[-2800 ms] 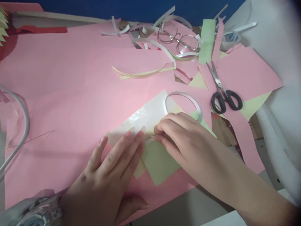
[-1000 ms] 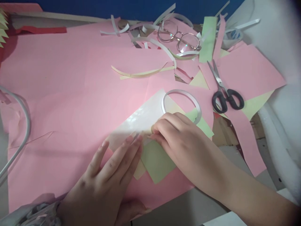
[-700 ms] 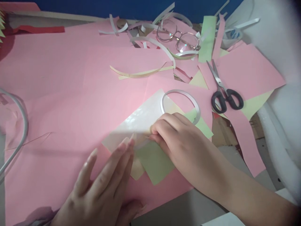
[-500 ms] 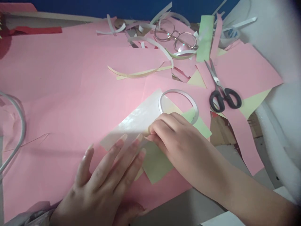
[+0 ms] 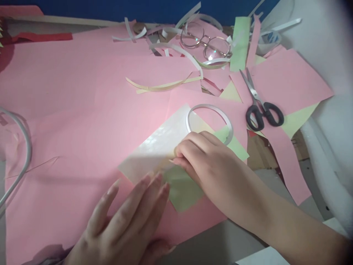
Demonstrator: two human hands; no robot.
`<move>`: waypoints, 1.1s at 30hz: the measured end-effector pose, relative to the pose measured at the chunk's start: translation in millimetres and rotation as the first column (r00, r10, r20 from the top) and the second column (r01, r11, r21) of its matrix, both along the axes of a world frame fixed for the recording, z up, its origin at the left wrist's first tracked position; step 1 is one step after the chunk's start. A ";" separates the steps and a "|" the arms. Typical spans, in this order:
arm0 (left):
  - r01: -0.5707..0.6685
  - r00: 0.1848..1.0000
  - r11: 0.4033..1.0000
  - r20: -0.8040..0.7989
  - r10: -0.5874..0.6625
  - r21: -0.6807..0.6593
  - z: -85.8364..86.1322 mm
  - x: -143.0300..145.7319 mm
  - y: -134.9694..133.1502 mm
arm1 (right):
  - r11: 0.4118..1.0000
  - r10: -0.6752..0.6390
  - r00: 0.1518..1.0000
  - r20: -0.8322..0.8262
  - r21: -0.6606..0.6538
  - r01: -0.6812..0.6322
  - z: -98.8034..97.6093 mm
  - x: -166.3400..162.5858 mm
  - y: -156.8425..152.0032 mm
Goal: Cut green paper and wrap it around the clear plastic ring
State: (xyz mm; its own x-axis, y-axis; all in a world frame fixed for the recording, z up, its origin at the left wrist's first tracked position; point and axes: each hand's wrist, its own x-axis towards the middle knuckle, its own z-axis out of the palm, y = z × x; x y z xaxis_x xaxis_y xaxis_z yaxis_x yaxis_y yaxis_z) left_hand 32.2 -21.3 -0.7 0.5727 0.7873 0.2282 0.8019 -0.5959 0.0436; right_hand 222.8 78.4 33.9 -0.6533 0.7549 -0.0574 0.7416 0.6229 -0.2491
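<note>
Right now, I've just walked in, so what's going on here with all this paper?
Someone is working over paper with both hands. The right hand is curled over a white sheet and partly hides a white ring; its grip isn't clear. The left hand is spread, fingertips by the green sheet. Scissors lie slightly open to the right, and glasses lie beyond, among paper strips.

There are two hands (image 5: 118, 224) (image 5: 212, 165), one white ring (image 5: 218, 110), one pair of scissors (image 5: 256, 97)
</note>
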 end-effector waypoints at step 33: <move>0.144 0.989 0.988 -0.002 -0.145 -0.055 -6.7 -2.6 14.5 | 0.964 -0.191 0.936 -0.296 -0.237 0.122 15.2 13.1 8.9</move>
State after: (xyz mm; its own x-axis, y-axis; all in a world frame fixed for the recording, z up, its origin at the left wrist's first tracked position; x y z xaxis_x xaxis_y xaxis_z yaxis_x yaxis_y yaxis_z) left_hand 29.6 -6.8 -7.4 0.6826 0.7073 0.1839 0.7078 -0.7025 0.0748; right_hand 235.9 87.3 49.0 -0.5388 0.8416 -0.0384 0.6876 0.4129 -0.5972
